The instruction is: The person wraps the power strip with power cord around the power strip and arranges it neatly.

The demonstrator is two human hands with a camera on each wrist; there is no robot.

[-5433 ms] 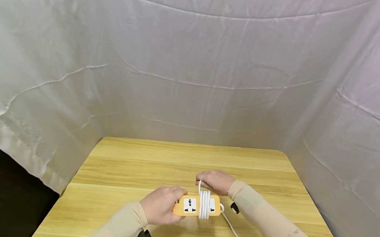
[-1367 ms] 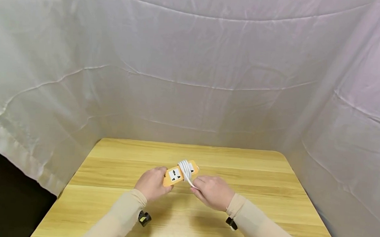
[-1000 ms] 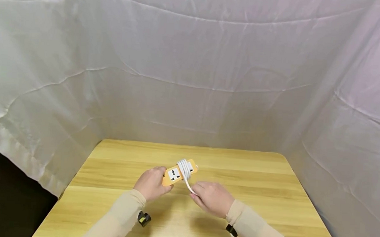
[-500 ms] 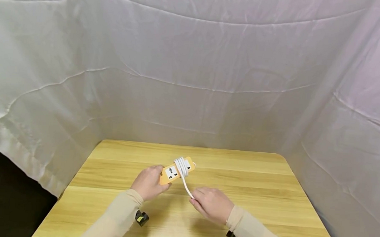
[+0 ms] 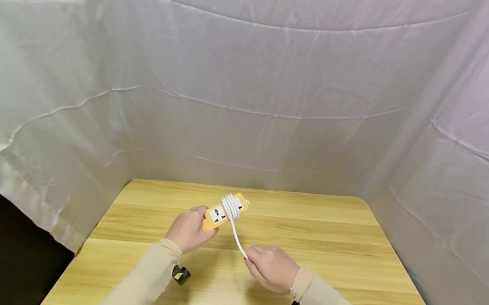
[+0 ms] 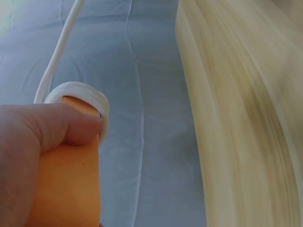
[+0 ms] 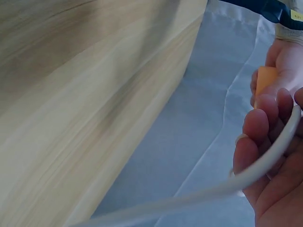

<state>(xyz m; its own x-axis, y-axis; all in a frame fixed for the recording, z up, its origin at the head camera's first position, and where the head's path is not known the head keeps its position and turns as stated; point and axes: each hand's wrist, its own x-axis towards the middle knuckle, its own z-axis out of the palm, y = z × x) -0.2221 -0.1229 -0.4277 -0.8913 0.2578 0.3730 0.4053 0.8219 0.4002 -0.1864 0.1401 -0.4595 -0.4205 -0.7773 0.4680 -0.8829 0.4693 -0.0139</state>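
Observation:
My left hand (image 5: pixel 188 229) grips the near end of an orange power strip (image 5: pixel 210 224), which is held above the table and tilted up to the right. White cord (image 5: pixel 230 207) is wound in several turns round the strip's far half. From those turns a length of cord runs down to my right hand (image 5: pixel 273 268), whose curled fingers hold it. In the left wrist view the thumb (image 6: pixel 80 126) presses along the strip's orange side, just below the wound cord. The right wrist view shows the cord (image 7: pixel 246 177) passing through the palm, its tail trailing off to the lower left.
Beneath both hands lies a wood-grain table (image 5: pixel 327 230) with rounded back corners. Pale grey cloth (image 5: pixel 247 102) hangs behind it and along both sides. A dark area (image 5: pixel 12 232) shows at the lower left, beyond the cloth's edge.
Several seconds ago the strip lay level, with the right hand behind it; now it slants. Lately the left hand and strip have moved up and left, the right hand down, lengthening the cord between them.

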